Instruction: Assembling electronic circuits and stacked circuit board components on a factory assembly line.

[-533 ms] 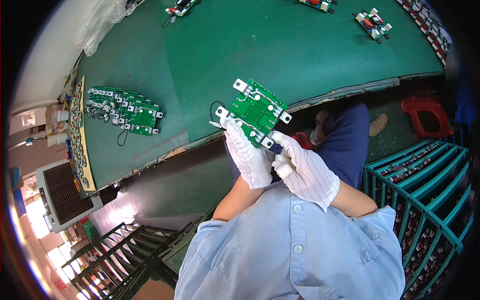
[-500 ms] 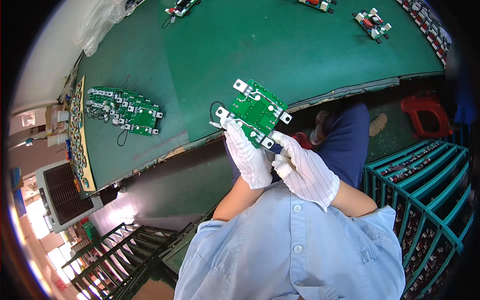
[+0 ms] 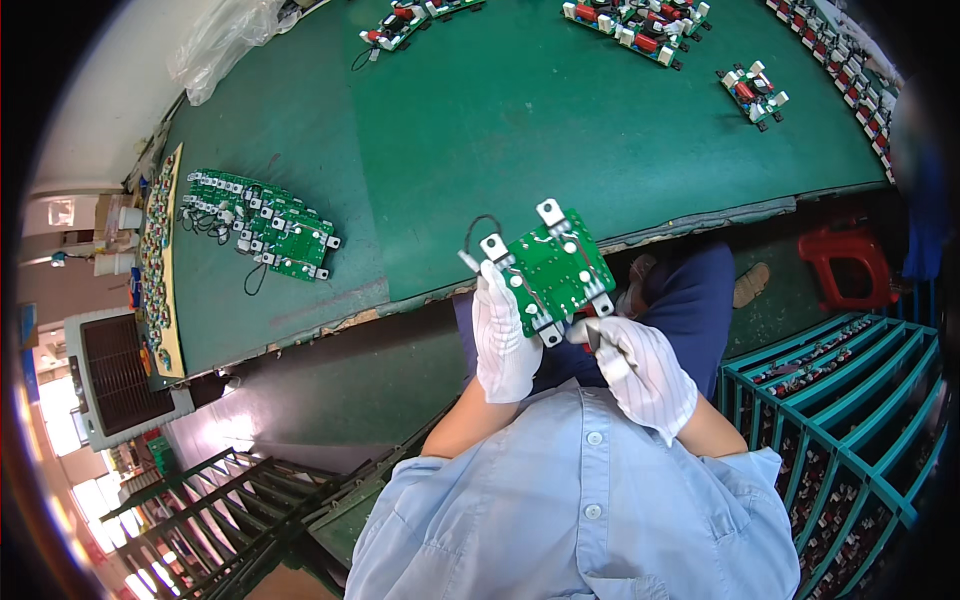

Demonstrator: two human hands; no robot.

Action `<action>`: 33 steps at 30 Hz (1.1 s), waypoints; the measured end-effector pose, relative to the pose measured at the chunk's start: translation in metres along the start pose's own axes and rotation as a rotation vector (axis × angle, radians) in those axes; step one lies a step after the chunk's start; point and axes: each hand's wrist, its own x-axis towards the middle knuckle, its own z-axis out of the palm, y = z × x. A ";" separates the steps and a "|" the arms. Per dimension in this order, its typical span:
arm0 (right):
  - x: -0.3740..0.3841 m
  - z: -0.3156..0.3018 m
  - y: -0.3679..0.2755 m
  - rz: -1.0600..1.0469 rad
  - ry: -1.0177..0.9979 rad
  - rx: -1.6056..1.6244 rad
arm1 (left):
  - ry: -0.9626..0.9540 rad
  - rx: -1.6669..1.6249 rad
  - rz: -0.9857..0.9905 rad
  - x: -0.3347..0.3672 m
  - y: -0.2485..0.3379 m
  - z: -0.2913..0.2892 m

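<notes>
A green circuit board (image 3: pixel 562 275) is held in the air by the near edge of the green surface (image 3: pixel 450 130), its soldered side turned up. The board is almost square; counting its metal tabs, the longer span slants from the surface's far left toward the person's right knee. Two tabs point to the far side, two toward the person. A black wire loop (image 3: pixel 484 219) sticks out at the left corner.

The gloved left hand (image 3: pixel 507 335) has its fingers closed on the board's left side. The gloved right hand (image 3: pixel 645 368) has its fingers curled around a small dark object (image 3: pixel 594 338), its kind unclear, just beside the near tabs; whether it touches them I cannot tell.

Toward the surface's left end lies a group of overlapping boards (image 3: pixel 290 245), soldered side up. A single board (image 3: pixel 755 95), components up, sits toward the right end; a cluster of boards (image 3: pixel 645 28) is near the far edge.
</notes>
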 end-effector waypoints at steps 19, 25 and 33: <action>0.041 -0.072 -0.030 0.218 -0.288 -0.239 | -0.300 -0.018 -0.315 -0.006 0.023 -0.012; 0.038 -0.076 -0.027 0.197 -0.399 -0.280 | -0.367 0.038 -0.268 -0.007 0.035 -0.010; 0.030 -0.075 -0.018 0.138 -0.413 -0.228 | -0.371 -0.026 -0.481 -0.003 0.047 -0.005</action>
